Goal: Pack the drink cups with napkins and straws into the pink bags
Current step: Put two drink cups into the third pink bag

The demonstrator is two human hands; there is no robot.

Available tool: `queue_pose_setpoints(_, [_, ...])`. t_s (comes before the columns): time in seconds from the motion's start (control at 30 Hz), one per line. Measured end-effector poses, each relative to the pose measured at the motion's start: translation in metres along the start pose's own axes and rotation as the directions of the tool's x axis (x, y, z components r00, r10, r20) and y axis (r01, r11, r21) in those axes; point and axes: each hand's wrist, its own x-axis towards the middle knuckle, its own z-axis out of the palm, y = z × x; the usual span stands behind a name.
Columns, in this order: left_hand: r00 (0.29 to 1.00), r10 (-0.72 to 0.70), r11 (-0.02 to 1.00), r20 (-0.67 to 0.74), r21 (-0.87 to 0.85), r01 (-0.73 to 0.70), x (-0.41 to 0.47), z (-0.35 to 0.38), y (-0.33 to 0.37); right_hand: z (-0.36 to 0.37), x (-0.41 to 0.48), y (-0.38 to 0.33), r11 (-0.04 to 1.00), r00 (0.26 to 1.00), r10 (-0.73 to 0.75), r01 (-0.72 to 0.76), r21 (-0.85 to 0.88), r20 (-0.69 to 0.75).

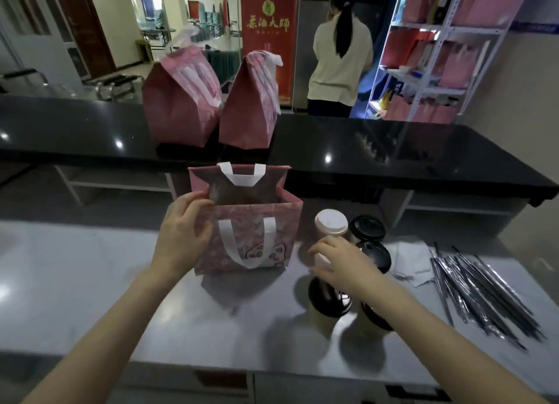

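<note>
An open pink bag (257,237) with white handles stands on the grey worktop. My left hand (181,237) grips its left rim, thumb over the edge. To the right of the bag stands a cup with a pale pink lid (331,222); my right hand (341,267) is curled round its body. Several cups with black lids (367,228) crowd around it, one (328,300) just under my wrist. White napkins (414,261) lie further right, and beside them a heap of wrapped straws (478,294). Two closed pink bags (181,107) (251,107) stand on the black counter behind.
The black counter (393,155) runs across behind the worktop. Beyond it a person (341,55) stands with their back to me, next to a metal shelf (438,55) stocked with pink bags. Bare grey worktop (75,267) lies left of the open bag.
</note>
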Motion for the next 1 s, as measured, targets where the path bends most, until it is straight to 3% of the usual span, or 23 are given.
queue_pose_setpoints(0.1, [0.998, -0.003, 0.996, 0.06, 0.085, -0.002, -0.005, 0.002, 0.014, 0.011, -0.021, 0.012, 0.994, 0.958, 0.044, -0.013, -0.109, 0.284])
queue_pose_setpoints(0.23, [0.994, -0.027, 0.985, 0.106, 0.173, 0.009, -0.006, 0.003, 0.021, 0.025, -0.033, 0.016, 0.97, 0.935, -0.007, 0.092, -0.223, 0.353])
queue_pose_setpoints(0.4, [0.997, -0.044, 0.969, 0.061, 0.244, 0.028, -0.006, -0.002, 0.023, 0.028, -0.033, 0.015, 0.948, 0.94, -0.051, 0.151, -0.279, 0.337])
queue_pose_setpoints(0.53, [0.998, 0.023, 0.968, 0.066, 0.248, -0.038, 0.003, -0.013, 0.018, 0.021, -0.036, 0.011, 0.95, 0.944, -0.061, 0.155, -0.273, 0.323])
queue_pose_setpoints(0.7, [0.997, -0.001, 0.999, 0.081, 0.043, -0.002, 0.035, -0.025, 0.01, -0.03, -0.035, 0.001, 0.998, 0.981, -0.037, 0.045, -0.039, 0.189])
queue_pose_setpoints(0.83, [0.997, 0.047, 0.998, 0.06, 0.037, -0.049, 0.061, -0.024, -0.011, -0.092, -0.02, -0.013, 0.995, 0.996, 0.0, -0.01, 0.099, 0.095])
queue_pose_setpoints(1.0, [0.945, 0.213, 0.974, 0.249, 0.022, -0.225, 0.091, -0.021, -0.03, -0.146, 0.019, -0.037, 0.983, 0.998, -0.031, 0.04, 0.178, -0.054])
